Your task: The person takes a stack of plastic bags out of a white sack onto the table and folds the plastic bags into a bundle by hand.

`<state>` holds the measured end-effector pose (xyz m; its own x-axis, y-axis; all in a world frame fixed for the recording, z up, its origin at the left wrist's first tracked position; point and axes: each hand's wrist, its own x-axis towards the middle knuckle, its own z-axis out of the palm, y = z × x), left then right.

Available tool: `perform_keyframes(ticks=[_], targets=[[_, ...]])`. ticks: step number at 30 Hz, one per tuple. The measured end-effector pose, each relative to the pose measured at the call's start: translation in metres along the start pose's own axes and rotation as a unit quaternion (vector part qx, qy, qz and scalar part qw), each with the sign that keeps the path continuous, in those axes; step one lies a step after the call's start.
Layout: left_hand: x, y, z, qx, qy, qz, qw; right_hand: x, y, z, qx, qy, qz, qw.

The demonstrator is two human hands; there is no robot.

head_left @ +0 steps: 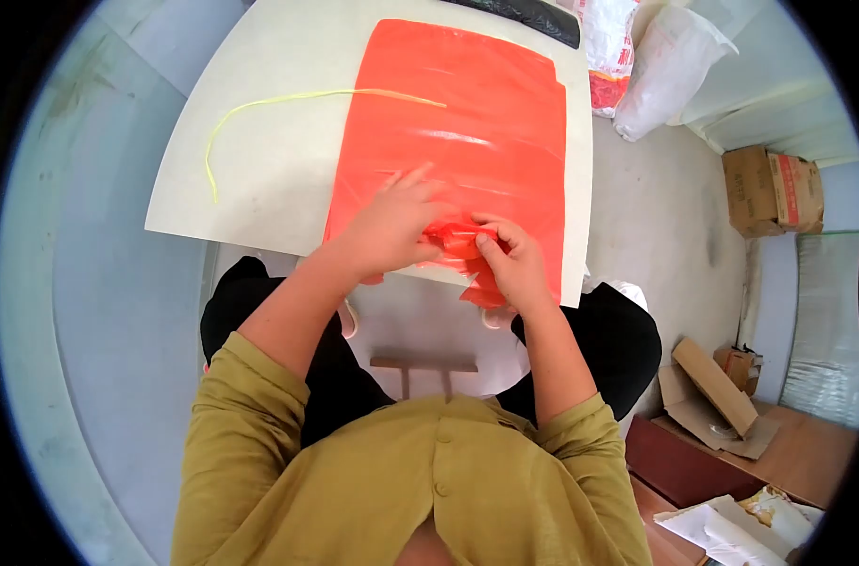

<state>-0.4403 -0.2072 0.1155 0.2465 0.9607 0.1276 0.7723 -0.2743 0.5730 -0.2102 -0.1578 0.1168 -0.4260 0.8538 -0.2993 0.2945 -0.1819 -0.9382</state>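
Red plastic sheeting (458, 132), flat and glossy, lies over the right half of the pale table. Its near edge is bunched up between my hands. My right hand (514, 259) pinches the gathered red plastic between thumb and fingers, and a loose corner hangs below it. My left hand (396, 222) rests at the left of the bunched part with its fingers spread. A thin yellow-green strip (288, 97) curves across the table and ends on top of the red plastic.
The pale table (250, 179) has its near edge over my knees. A black roll (524, 19) lies at its far edge. White sacks (670, 66) and a cardboard box (755, 193) stand on the right. Opened cardboard (712, 396) lies at the lower right.
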Motion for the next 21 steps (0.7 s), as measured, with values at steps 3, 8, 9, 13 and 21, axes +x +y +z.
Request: perform_keyframes(ticks=[3,8,9,13,21], targets=[[0.010,0.000,0.016,0.030,-0.008,-0.020,0.999,0.007,-0.008,-0.003,0.009,-0.019,0.049,0.999],[0.013,-0.005,0.030,-0.035,0.078,-0.006,0.996,0.005,0.001,-0.017,-0.066,-0.055,-0.075,0.994],[0.013,-0.006,0.030,-0.043,0.079,-0.005,0.996,0.001,-0.001,-0.017,-0.070,-0.059,-0.087,0.992],[0.015,0.000,0.019,-0.052,0.035,0.007,0.998,0.006,0.005,-0.002,-0.113,0.004,-0.047,0.993],[0.005,-0.023,-0.004,-0.249,0.102,-0.201,0.942,0.026,0.022,0.007,0.032,0.043,-0.021,0.998]])
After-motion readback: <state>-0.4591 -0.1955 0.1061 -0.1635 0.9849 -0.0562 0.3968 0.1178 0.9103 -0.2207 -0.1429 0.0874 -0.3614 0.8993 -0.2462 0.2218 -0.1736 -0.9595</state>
